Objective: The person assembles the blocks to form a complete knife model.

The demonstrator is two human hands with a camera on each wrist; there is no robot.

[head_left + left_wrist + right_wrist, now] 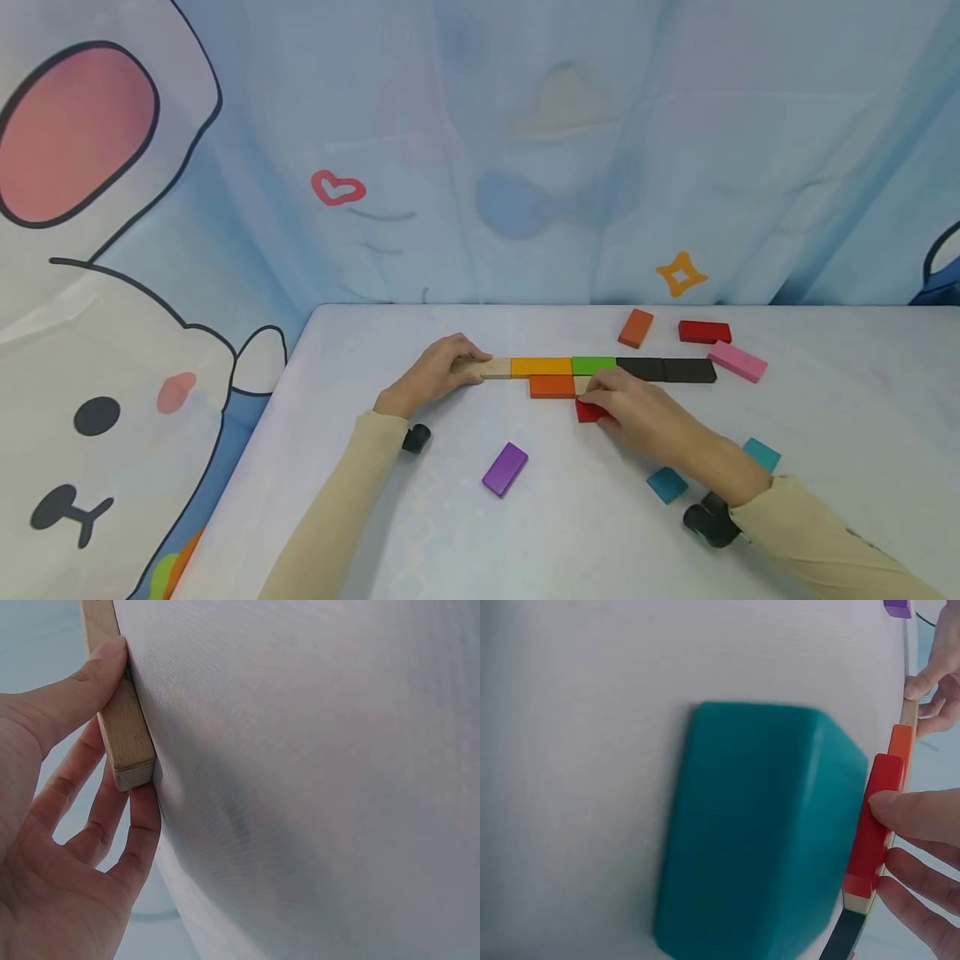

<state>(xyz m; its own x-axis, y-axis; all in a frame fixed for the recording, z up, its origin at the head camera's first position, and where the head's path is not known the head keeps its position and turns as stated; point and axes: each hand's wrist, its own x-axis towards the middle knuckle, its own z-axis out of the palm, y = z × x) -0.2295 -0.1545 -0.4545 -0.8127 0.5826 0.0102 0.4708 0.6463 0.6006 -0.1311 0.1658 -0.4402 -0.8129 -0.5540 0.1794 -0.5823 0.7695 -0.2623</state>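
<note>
My left hand [435, 371] pinches a plain wooden block [497, 368] at the left end of a row; its thumb [111, 664] and fingers are on either side of it in the left wrist view. Rightward the row continues with a yellow-orange block [541, 367], a green block [593, 365] and two black blocks [690, 371]. In front lie an orange block [552, 387] and another plain block [581, 385], partly hidden. My right hand [648, 417] pinches a red block [874, 817] in front of these, its right part covered in the head view.
A purple block [505, 469] lies toward the front. Two teal blocks [667, 484] sit by my right wrist, one looming large in the right wrist view. Behind the row's right side are loose orange [635, 328], red [703, 332] and pink [738, 361] blocks. A printed curtain [450, 150] hangs behind.
</note>
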